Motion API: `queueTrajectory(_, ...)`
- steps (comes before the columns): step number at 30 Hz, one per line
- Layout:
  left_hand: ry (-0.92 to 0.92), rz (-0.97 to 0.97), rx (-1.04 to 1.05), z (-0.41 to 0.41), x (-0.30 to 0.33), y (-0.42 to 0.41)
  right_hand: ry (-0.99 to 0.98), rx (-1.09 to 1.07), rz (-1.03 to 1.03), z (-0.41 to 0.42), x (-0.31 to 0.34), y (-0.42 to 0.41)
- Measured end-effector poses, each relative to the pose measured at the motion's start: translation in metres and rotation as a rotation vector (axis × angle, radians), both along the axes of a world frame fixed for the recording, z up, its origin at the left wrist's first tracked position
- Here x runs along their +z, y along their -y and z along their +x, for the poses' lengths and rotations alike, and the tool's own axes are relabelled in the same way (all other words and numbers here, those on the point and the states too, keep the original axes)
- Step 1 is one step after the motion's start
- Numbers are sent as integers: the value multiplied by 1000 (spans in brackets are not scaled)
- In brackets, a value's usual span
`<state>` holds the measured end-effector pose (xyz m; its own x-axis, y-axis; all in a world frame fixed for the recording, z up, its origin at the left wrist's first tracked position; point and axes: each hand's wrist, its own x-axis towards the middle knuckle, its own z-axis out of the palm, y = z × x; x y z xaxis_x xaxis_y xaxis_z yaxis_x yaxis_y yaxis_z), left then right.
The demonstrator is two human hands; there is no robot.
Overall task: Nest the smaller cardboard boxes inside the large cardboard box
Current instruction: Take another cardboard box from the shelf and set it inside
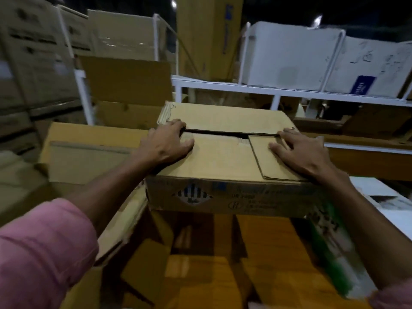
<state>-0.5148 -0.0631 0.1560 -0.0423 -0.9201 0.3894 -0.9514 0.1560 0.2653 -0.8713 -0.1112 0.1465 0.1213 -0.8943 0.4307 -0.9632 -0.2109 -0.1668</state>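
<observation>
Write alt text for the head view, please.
Two bare hands, left hand and right hand, press flat on the closed top flaps of a small cardboard box, held over a larger open cardboard box with flattened cardboard inside. White metal shelving with more cartons stands behind.

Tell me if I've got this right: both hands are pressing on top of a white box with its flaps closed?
Not quite: the box is brown cardboard, not white. The head view shows the left hand and right hand both flat on its closed top flaps. The white boxes sit on the shelf behind.
</observation>
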Motion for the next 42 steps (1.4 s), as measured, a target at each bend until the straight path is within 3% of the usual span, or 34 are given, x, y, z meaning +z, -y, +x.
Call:
queueTrajectory(10,-61,-4,177,153,3,-59,-64,166,4,165,32,-16)
queueTrajectory(26,-86,5,348,319,-15,-78,-112,326,-14,349,34,-18)
queueTrajectory(42,-36,143,148,531,-88,-56,-73,139,162,537,-66,-41)
